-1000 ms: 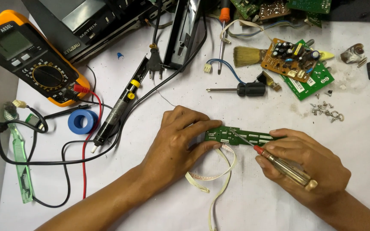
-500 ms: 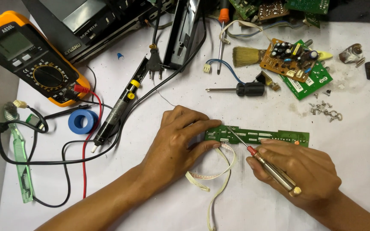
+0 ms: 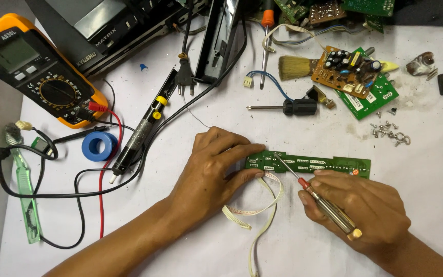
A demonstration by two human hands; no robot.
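A long narrow green circuit board [image 3: 329, 165] lies flat on the white table [image 3: 426, 169]. My left hand [image 3: 211, 169] pinches the board's left end between thumb and fingers. My right hand [image 3: 360, 205] grips a clear-handled screwdriver [image 3: 324, 202] with a red collar. Its metal tip touches the board near the left end. A flat white ribbon cable [image 3: 260, 215] trails from under the board toward me.
An orange multimeter [image 3: 37, 77] with red and black leads lies at far left, next to a blue tape roll [image 3: 98, 146] and a desoldering pump [image 3: 139, 133]. A black screwdriver [image 3: 288, 107], brush [image 3: 293, 66], other circuit boards [image 3: 360, 77] and loose screws [image 3: 388, 133] lie behind.
My right hand has shifted left along the board, and the screwdriver tip has moved from the board's middle to near its left end. My left hand has stayed put.
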